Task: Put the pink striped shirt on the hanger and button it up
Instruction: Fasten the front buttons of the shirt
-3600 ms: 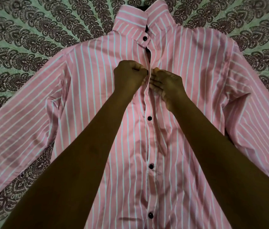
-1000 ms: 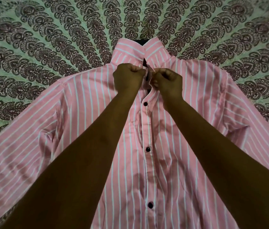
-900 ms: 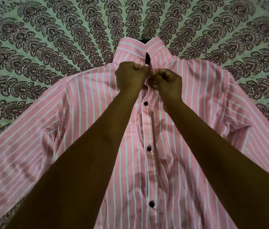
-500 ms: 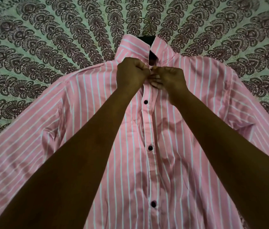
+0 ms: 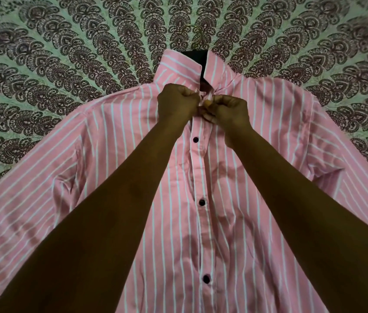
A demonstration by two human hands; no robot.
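The pink striped shirt (image 5: 115, 154) lies flat, front up, with its sleeves spread to both sides. A dark hanger (image 5: 195, 55) shows inside the raised collar, and its thin metal hook (image 5: 197, 33) lies above on the cloth. Three black buttons (image 5: 201, 202) below my hands are fastened along the placket. My left hand (image 5: 176, 102) pinches the left edge of the placket just under the collar. My right hand (image 5: 230, 110) pinches the right edge there, fingertips meeting the left hand's. The button between them is hidden by my fingers.
A green bedspread (image 5: 65, 53) with a dark paisley pattern lies under the shirt and fills the view on all sides. My forearms cross over the shirt's lower front.
Both hands moved up the placket from the second button to the spot under the collar. The button they worked on earlier is now fastened.
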